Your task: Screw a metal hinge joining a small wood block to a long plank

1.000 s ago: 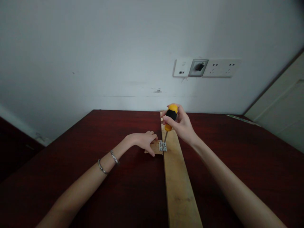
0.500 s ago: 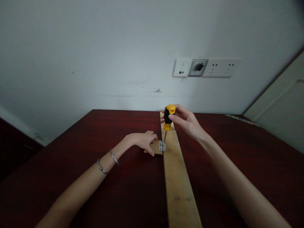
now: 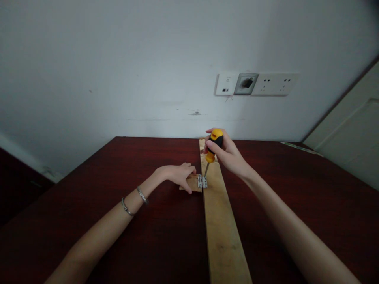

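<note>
My right hand [image 3: 229,152] is wrapped around the yellow and black handle of a screwdriver [image 3: 215,139]. Its shaft slants down and to the left, the tip at the upper part of a small metal hinge [image 3: 204,182]. One leaf of the hinge lies on a long wooden board [image 3: 220,221], the other on a small wooden block [image 3: 193,184] against the board's left side. With thumb and fingers at opposite edges, my left hand [image 3: 180,176] grips that block flat on the table. Screw heads are too small to make out.
The dark red table [image 3: 148,244] reaches back to a pale wall [image 3: 133,71]. Wall sockets [image 3: 275,85] with a black plug [image 3: 247,83] sit above its back edge. A thin, pale strip [image 3: 300,148] lies at the back right, near a white door [image 3: 352,130].
My right hand has turned at the wrist, and the screwdriver handle leans further right. The tip stays at the hinge. My left hand and the wood have not visibly moved.
</note>
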{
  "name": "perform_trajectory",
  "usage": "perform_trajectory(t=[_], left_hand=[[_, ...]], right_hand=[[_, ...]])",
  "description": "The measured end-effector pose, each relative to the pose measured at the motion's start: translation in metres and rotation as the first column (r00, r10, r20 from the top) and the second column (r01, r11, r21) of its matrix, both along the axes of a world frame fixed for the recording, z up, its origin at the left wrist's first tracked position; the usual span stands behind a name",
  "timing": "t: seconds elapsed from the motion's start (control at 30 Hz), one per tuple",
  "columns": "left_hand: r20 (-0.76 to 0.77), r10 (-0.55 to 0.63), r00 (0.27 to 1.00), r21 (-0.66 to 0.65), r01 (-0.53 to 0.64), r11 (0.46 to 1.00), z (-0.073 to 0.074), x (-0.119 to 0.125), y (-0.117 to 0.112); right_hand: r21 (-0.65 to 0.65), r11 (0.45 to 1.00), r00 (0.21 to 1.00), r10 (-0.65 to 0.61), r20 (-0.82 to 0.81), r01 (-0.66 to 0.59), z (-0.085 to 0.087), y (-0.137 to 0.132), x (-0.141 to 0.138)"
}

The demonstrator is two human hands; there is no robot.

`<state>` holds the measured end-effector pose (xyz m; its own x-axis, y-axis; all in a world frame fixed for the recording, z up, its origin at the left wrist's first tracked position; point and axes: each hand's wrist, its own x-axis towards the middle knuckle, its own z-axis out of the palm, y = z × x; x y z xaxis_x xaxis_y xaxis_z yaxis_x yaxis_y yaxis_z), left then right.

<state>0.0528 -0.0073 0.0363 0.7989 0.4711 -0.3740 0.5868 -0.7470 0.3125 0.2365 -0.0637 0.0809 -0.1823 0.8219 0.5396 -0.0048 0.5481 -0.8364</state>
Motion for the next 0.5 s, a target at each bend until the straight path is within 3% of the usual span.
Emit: perform_trajectory(t=[0.27,0.5], left_hand=[[0.007,0.000,1.000,0.000,0.000,1.000,-0.0001,0.0000,-0.0001],[0.032,-0.010,0.999,0.006,0.010,1.000,-0.0023,-0.0008,0.0017]], right_hand=[[-0.026,1.000,1.000,0.016,-0.020,-0.016,0.0008,0.0005,0.0005],[-0.139,0.972,0.980,0.178,-0.088,-0.189,0.0011,0.0018,0.0091]])
